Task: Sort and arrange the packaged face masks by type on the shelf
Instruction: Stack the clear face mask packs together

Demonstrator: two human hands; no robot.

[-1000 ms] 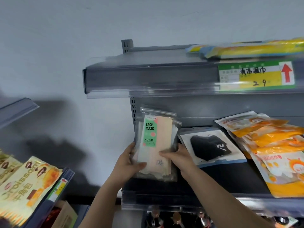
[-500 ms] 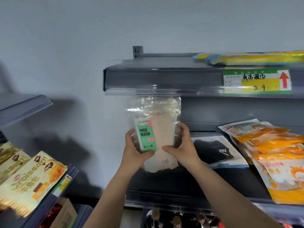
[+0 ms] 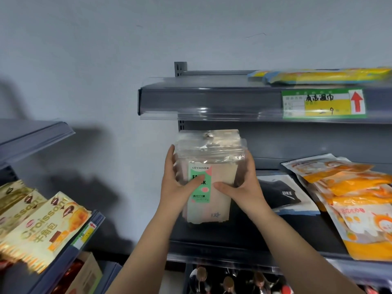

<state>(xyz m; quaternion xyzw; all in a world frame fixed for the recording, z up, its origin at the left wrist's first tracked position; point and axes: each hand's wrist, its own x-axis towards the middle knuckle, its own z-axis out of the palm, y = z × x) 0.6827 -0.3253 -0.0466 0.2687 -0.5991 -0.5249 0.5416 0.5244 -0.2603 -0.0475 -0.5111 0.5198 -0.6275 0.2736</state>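
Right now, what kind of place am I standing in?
Most likely a small shop. A price tag sits on the upper shelf's edge, packaged croissants fill the neighbouring rack, and orange packets lie stacked on the grey shelf.

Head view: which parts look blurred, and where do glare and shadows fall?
Head view: price tag and yellow packs above are motion-smeared; glare streaks the clear top of the mask packs; dark shadows lie on the wall left of the hands.

The green card on the clear mask pack (image 3: 209,177) between the fingers (image 3: 170,164) reads "LEYAN". Right of them, the black mask pack (image 3: 282,195) shows "UKE". Far left, gold packets (image 3: 45,228) read "Croissant". Up right, the price tag (image 3: 323,103) bears a red arrow and "9"
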